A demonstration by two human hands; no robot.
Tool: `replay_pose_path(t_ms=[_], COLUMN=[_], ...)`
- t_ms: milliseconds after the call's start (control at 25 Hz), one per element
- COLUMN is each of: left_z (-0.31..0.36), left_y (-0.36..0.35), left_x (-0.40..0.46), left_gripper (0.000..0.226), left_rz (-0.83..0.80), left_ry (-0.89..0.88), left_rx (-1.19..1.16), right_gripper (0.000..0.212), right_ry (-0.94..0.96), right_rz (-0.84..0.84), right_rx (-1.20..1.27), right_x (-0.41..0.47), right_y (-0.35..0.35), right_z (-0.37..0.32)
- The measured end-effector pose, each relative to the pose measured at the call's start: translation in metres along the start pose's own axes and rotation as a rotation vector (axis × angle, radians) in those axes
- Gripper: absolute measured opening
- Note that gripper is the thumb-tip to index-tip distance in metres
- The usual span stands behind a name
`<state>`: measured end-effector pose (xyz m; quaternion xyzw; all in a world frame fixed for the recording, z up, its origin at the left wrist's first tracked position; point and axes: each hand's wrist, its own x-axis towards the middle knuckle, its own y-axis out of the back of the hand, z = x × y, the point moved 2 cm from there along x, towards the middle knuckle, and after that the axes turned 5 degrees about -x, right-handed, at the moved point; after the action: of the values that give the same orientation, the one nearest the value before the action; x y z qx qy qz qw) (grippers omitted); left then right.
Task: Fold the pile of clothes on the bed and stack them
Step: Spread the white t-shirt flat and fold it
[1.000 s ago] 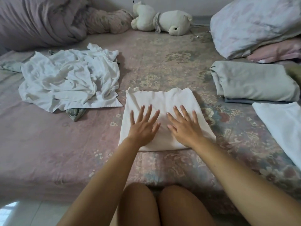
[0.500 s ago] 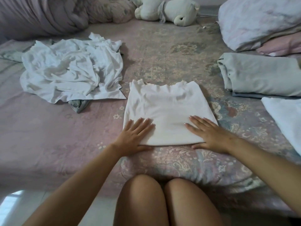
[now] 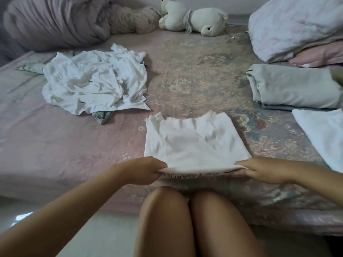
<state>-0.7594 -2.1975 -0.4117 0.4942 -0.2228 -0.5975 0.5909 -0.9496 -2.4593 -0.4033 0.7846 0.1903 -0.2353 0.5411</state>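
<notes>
both hands have left their flat, spread press on top of the folded white garment (image 3: 194,143) and slid to its near corners. left hand (image 3: 146,170) curls over the near left corner, fingers tucked under the edge and pinching it; right hand (image 3: 259,169) pinches the near right corner the same way. the near edge is lifted a little off the bed (image 3: 65,149), showing a dark printed strip on the underside, while the far edge with its frilled trim lies on the floral cover.

the garment lies in the middle of the bed, close to the near edge, just beyond the person's knees (image 3: 187,204). its long axis is hard to call, as it is nearly square; the held fold edge runs left to right, and the frilled end points away from the person.

to the far left, well apart, lies the crumpled pile of white clothes (image 3: 94,84) with a grey-green piece (image 3: 103,116) poking out beneath its near side. to the right sit a folded grey-green stack (image 3: 293,86) and, nearer, a folded white piece (image 3: 323,134) cut by the frame edge. at the far side are a bundled quilt (image 3: 61,19), a plush toy (image 3: 194,20) and pillows (image 3: 297,25). nothing lies between the hands and the garment, and no container shows.
</notes>
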Motion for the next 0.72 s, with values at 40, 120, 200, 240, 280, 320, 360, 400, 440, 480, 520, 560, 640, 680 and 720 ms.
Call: replay_pose_path(t_ms=[40,120,200,240,280,320,360,400,440,480,520,560,640,680,720], left_z=[0.006,0.003,-0.023,-0.039,-0.054,-0.066,-0.076,-0.083,-0.084,-0.083,-0.079,-0.072,-0.051,-0.042,-0.037], left_y=[0.013,0.045,0.073,0.077,0.073,0.063,0.046,0.026,0.007,-0.008,-0.017,-0.023,-0.022,-0.019,-0.016], left_x=[-0.006,-0.001,0.016,0.026,0.034,0.038,0.041,0.040,0.039,0.038,0.039,0.040,0.044,0.045,0.046], left_gripper=[0.013,0.007,0.013,0.013,0.015,0.019,0.026,0.031,0.033,0.033,0.034,0.034,0.032,0.029,0.026], left_rz=[-0.175,-0.210,0.053,0.192,0.291,0.381,0.460,0.537,0.624,0.716,0.794,0.855,0.962,1.028,1.096], left_ry=[0.076,0.156,0.256,0.317,0.375,0.438,0.509,0.567,0.614,0.649,0.689,0.736,0.760,0.733,0.713], left_rx=[-0.161,-0.346,-0.516,-0.654,-0.825,-1.004,-1.167,-1.284,-1.361,-1.372,-1.293,-1.129,-0.793,-0.720,-0.686], right_gripper=[0.026,0.054,0.064,0.060,0.053,0.047,0.044,0.042,0.043,0.047,0.051,0.054,0.043,0.035,0.028], right_ry=[-0.010,-0.076,-0.187,-0.240,-0.266,-0.313,-0.356,-0.393,-0.426,-0.455,-0.461,-0.467,-0.498,-0.526,-0.549], right_rz=[-0.116,-0.230,-0.099,0.006,0.127,0.231,0.291,0.323,0.354,0.397,0.478,0.581,0.861,0.993,1.103], right_rx=[0.117,0.313,0.410,0.477,0.576,0.729,0.883,0.976,0.998,0.999,0.970,0.927,0.801,0.751,0.723], right_x=[-0.006,-0.002,0.015,0.027,0.038,0.048,0.054,0.059,0.062,0.066,0.069,0.073,0.076,0.076,0.075], right_y=[0.011,0.048,0.088,0.104,0.114,0.116,0.108,0.091,0.070,0.047,0.030,0.019,0.011,0.010,0.008], right_z=[-0.001,0.003,0.013,0.019,0.028,0.036,0.042,0.051,0.059,0.067,0.070,0.069,0.057,0.049,0.043])
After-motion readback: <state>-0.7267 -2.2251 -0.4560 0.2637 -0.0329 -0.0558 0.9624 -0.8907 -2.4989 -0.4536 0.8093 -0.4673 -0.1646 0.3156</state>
